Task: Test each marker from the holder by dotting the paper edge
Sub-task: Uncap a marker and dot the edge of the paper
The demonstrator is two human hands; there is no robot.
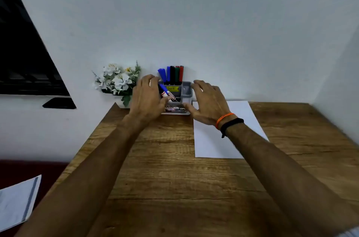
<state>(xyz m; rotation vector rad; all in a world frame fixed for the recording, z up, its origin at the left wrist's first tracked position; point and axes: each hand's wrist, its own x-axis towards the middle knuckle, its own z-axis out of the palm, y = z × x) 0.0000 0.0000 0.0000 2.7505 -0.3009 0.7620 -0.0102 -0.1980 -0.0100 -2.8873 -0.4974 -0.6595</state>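
Both bare arms reach forward over the brown wood-grain table (174, 168) toward the grey plastic marker holder (185, 92), which stands at the table's far edge against the white wall (213, 23). The left hand (146, 99) is at the holder's left side with its fingers spread and loosely bent; a blue-capped marker with a white labelled barrel (166, 93) lies tilted just beside its thumb and forefinger, cap up and to the left, lower end down inside the holder's front compartment, though whether the fingers actually pinch it or merely touch it cannot be told. The right hand (206, 103) is at the holder's right side, fingers spread and gently curved, the fingertips at the upper right corner and the thumb near the lower front edge; it seems to touch or bracket the holder without closing round it. Its wrist carries an orange band (223, 118) and a black cord (232, 124). In the rear compartment a row of upright markers (172, 74) shows blue, black, green and red caps. The sheet of white paper (211, 143) lies flat on the table to the right of the holder, partly under the right forearm. A bunch of white artificial flowers (116, 79) stands left of the holder.
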